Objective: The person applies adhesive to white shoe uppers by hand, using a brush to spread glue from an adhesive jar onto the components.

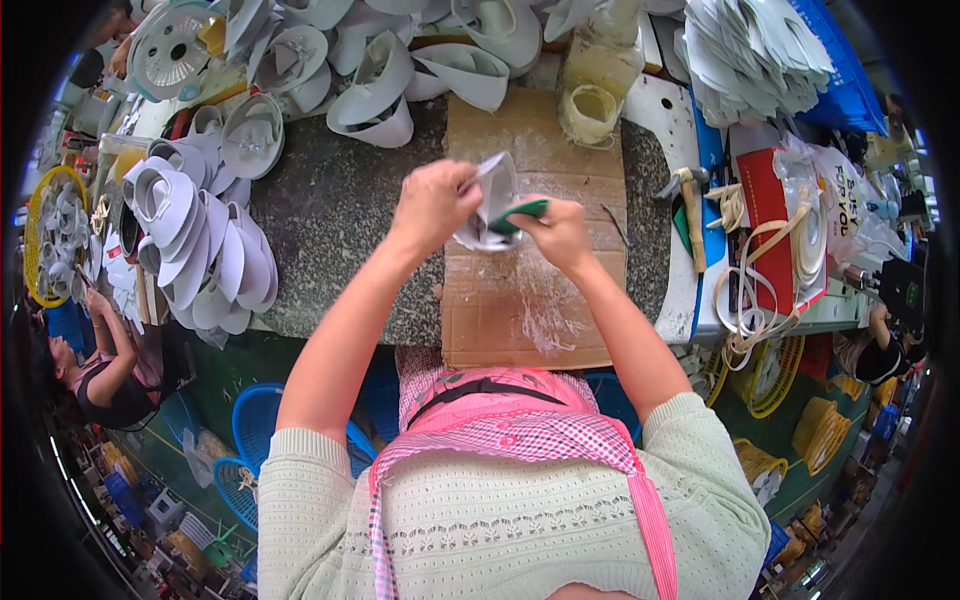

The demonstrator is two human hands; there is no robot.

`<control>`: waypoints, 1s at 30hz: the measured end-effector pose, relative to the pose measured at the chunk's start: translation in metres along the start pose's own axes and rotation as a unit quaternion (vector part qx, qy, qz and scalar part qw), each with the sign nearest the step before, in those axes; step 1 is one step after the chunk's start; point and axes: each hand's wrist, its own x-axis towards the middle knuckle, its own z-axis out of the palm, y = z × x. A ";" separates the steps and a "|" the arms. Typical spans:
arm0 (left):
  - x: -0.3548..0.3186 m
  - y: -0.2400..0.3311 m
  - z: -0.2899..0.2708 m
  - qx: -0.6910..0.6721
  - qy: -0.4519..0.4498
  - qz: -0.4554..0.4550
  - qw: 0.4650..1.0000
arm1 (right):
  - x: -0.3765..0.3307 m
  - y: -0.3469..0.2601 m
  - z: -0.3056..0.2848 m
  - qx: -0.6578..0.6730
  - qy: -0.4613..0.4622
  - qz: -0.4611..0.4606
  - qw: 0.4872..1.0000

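Observation:
A small white shoe upper (497, 187) is held up between my two hands, above a sheet of brown cardboard (480, 320). My left hand (435, 205) pinches its upper left edge, fingers closed. On the other side my right hand (555, 232) has its fingers wrapped round a flat green tool (525, 214), which lies against the lower part of the upper. The tool's exact kind and the fingertips beneath it cannot be made out.
White uppers (370, 90) lie along the back, more are stacked (190, 225) at left. A glue-crusted pot (590, 112) stands behind the cardboard. At right are a hammer (692, 215), pale strips (745, 300) and white sheets (750, 60). Co-workers (110, 365) sit nearby.

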 end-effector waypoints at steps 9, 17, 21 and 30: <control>-0.018 -0.014 -0.160 0.185 0.456 0.043 0.870 | -0.055 0.038 -0.087 0.430 0.224 0.126 0.866; 0.030 -0.077 -0.195 0.349 0.501 0.156 0.776 | -0.064 0.034 -0.049 0.399 0.194 0.151 0.884; 0.023 -0.144 -0.075 0.281 0.220 0.153 0.922 | -0.050 0.027 -0.037 0.396 0.187 0.163 0.884; 0.012 -0.185 -0.102 0.194 0.321 -0.057 0.925 | -0.048 0.025 -0.024 0.351 0.184 0.185 0.899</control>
